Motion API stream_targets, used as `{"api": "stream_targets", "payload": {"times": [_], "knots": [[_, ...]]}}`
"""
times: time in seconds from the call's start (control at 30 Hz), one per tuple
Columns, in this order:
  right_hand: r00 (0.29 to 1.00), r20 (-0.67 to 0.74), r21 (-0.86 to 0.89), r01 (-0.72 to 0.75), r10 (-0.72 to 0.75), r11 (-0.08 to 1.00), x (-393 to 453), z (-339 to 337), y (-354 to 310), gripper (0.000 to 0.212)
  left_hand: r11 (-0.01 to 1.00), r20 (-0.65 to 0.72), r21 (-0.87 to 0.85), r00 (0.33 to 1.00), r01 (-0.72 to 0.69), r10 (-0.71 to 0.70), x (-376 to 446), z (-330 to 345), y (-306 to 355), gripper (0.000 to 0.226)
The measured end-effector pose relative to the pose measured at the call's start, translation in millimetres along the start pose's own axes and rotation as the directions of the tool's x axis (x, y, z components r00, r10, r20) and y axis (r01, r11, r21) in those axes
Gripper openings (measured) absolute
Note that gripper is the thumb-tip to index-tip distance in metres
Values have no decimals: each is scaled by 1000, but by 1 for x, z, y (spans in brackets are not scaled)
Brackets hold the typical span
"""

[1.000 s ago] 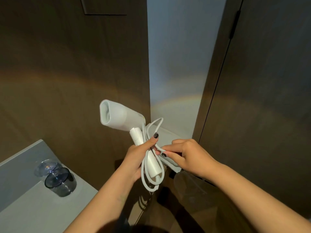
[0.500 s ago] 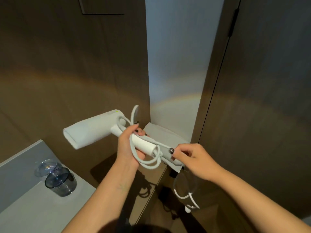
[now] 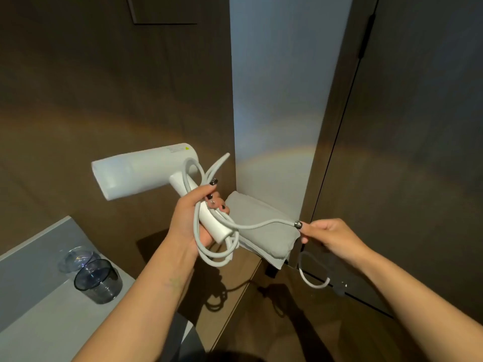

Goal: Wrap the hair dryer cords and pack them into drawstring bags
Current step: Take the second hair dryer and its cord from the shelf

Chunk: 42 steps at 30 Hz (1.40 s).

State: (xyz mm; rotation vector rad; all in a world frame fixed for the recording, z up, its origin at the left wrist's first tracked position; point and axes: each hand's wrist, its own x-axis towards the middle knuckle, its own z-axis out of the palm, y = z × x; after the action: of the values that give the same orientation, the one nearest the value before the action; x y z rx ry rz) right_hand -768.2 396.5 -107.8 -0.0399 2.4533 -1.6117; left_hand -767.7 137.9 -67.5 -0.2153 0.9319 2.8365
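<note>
White cord (image 3: 264,223) loops hang round the dryer (image 3: 146,172) handle, held tight in the left hand (image 3: 193,220) fingers. The right hand (image 3: 326,235) pinches the loose cord out to the side. Wrapping looks half done. Next, bring that loose bit round the handle again. A grey bag (image 3: 264,236) lies just past the fingers.

The left hand (image 3: 192,220) covers the middle of the hair dryer (image 3: 146,173) handle, and the cord (image 3: 251,226) loops pass behind its fingers. The cord vanishes inside the right hand (image 3: 329,237); below it a short curve shows, and the plug end is lost in shadow. The folded grey bag (image 3: 264,231) lies partly behind the cord. The worktop (image 3: 39,322) runs off the left edge.
</note>
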Motion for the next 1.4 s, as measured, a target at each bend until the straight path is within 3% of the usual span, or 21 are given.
{"api": "stream_targets", "payload": {"times": [0.13,0.23,0.47,0.63,0.77,0.87,1.07,1.23,1.4], "knots": [[992,-24,16,125,-125,992,0,-4,-25,42,969,-32,242,998,56,-50,2,-6,-6,12],[975,-18,-20,220,-221,975,0,-4,-44,38,953,-47,297,998,63,-51,2,-9,-15,17],[943,-1,-213,324,-331,922,11,-2,-71,28,845,-35,517,990,136,-138,-1,-14,-28,55],[935,25,-437,329,-354,838,8,5,-86,29,842,32,491,961,224,-274,-3,-14,-40,62],[947,27,-454,298,-321,840,8,12,-82,28,809,57,528,939,260,-339,-6,-9,-49,56],[954,20,-355,286,-299,890,9,12,-69,27,811,36,520,942,266,-333,-7,-6,-52,49],[959,-33,53,282,-281,958,20,-3,-42,10,957,190,137,942,255,-278,-5,-4,-51,49],[989,43,426,111,-142,898,17,-10,-7,26,981,313,-66,937,183,-154,-8,-15,-47,36],[998,60,479,-33,5,877,7,3,26,25,994,224,-66,972,91,-74,-6,-18,-37,44]]}}
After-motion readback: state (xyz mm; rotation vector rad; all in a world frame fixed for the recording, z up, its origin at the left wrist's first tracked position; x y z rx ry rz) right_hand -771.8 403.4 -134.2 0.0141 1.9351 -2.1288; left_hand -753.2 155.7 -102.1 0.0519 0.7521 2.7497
